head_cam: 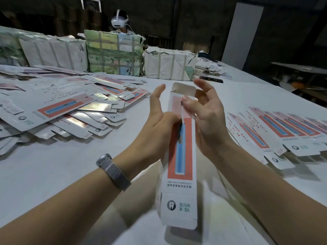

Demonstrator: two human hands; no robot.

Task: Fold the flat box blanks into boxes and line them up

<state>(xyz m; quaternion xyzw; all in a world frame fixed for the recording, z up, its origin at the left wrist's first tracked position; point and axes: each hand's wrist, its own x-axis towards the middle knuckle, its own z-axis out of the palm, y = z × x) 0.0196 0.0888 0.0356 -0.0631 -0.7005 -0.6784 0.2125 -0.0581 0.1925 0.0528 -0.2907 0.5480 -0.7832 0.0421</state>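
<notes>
Box (179,151): half-formed, both end flaps unclosed.
Left hand (159,119): grip pinching its edge.
Right hand (206,114): thumb pressing it.
Row (276,131): right of box.
Blanks (58,110): many left.

Taped paper bundles (113,53), headset wearer (120,22)

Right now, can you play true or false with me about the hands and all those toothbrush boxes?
1. Both hands hold a long white cardboard box with a red panel. True.
2. The loose heap of flat box blanks lies on the person's right. False: it is on the left.
3. The left hand has a grey mesh wristband on its wrist. True.
4. The held box's far end flap is closed. False: it stands open.
5. The right hand rests flat on the table. False: it is raised at the box.
</notes>
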